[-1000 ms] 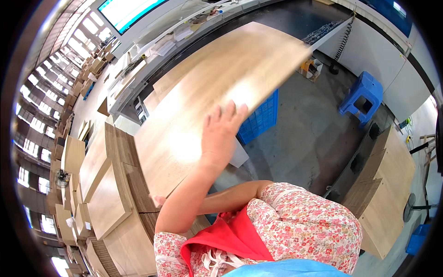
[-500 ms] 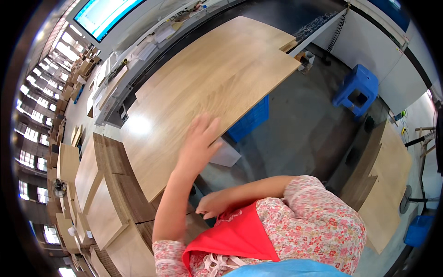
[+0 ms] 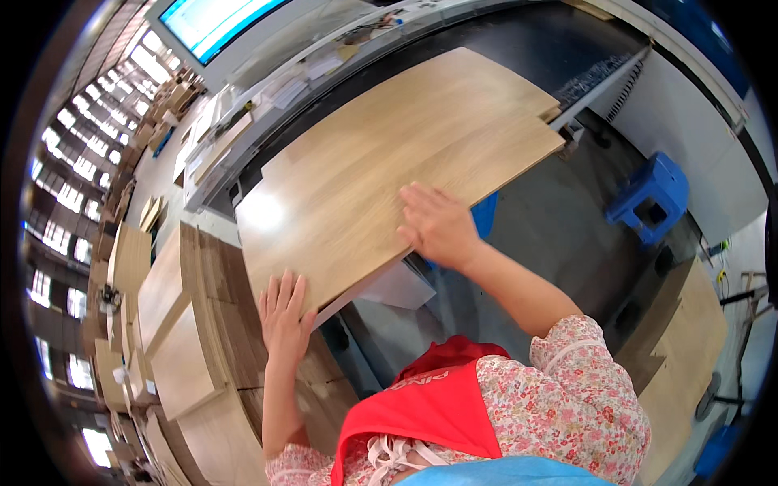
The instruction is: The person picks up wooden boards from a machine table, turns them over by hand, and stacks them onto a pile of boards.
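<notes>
From the head view, my right hand (image 3: pixel 438 227) lies flat, fingers spread, on the large pale rectangular wooden panel (image 3: pixel 389 162); my left hand (image 3: pixel 284 312) presses open against its near edge. The panel rests on the dark surface (image 3: pixel 519 40), overhanging it. I judge it stiff, heavy and smooth-faced, best taken by its edges.

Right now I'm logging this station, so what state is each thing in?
Wooden panel: lying flat, near edge overhanging its support.
Left hand: flat, fingers spread at the panel's near corner.
Right hand: palm down on the panel's near edge.
Monitor: lit.
Blue stool: upright on the floor.
Stacked boards: piled flat.
</notes>
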Motion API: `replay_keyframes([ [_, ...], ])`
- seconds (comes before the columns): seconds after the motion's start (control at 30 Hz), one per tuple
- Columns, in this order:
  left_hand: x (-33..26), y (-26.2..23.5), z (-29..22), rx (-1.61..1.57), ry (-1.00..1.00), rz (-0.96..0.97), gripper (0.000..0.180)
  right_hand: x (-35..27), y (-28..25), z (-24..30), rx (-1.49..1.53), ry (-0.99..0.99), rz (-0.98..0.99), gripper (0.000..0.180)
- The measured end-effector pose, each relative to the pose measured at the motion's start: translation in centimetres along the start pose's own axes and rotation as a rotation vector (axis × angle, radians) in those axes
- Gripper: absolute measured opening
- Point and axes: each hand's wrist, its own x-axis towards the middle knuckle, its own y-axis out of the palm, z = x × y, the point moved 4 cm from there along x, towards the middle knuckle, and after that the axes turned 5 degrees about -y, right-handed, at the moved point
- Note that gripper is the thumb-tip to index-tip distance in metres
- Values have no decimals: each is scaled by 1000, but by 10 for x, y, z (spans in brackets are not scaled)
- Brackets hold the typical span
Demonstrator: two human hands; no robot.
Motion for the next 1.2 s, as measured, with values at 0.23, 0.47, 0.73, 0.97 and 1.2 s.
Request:
replay_keyframes([
  [0.23,83,15,-51,-88,4,-38,52,28,4,-101,-82,58,3,22],
  [0.47,140,38,-64,-180,16,-17,52,39,20,-172,-166,59,86,25],
  [0.73,39,15,77,-230,-106,-115,52,24,34,-185,-297,271,344,36],
  [0.97,-179,42,385,273,-986,209,75,41,42,-85,-337,370,352,39],
  [1.2,-266,92,426,302,-1016,140,74,63,69,29,-221,274,389,27],
])
